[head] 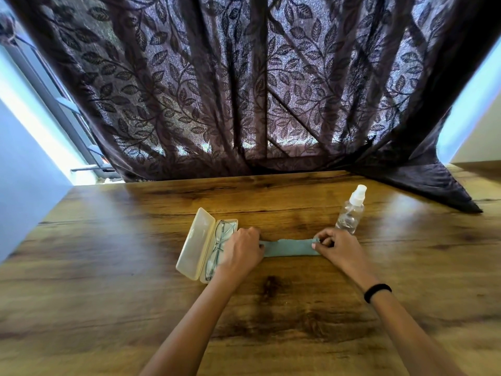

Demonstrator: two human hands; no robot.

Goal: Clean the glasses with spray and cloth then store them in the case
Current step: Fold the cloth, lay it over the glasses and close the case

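Two hands are stretching a teal cleaning cloth (290,248) out flat on a wood-grain desk (108,267), a glossy surface with dark knots and streaks. The cloth looks soft and matte, pulled into a narrow strip between them. The left hand (241,251) is curled closed over the cloth's left end, its fingers bent under so the exact grip is hidden. The right hand (339,248) has its fingers (318,240) pinched shut on the right end of the cloth, and there's a black band (377,292) on that wrist.

Just left of the left hand sits an open hard-shell glasses case (195,248), cream-coloured plastic with rounded corners, lid flipped out to the left. The glasses (221,240) are lying in the case's base, thin metal frame, partly hidden by the left hand. A small clear plastic spray bottle (349,215) with a whitish translucent cap stands upright just behind the right hand. I can't see any label or writing on anything.

Behind the desk hangs a dark sheer curtain (244,90) with a leaf-and-vine pattern, its hem draped onto the desk's far right corner.
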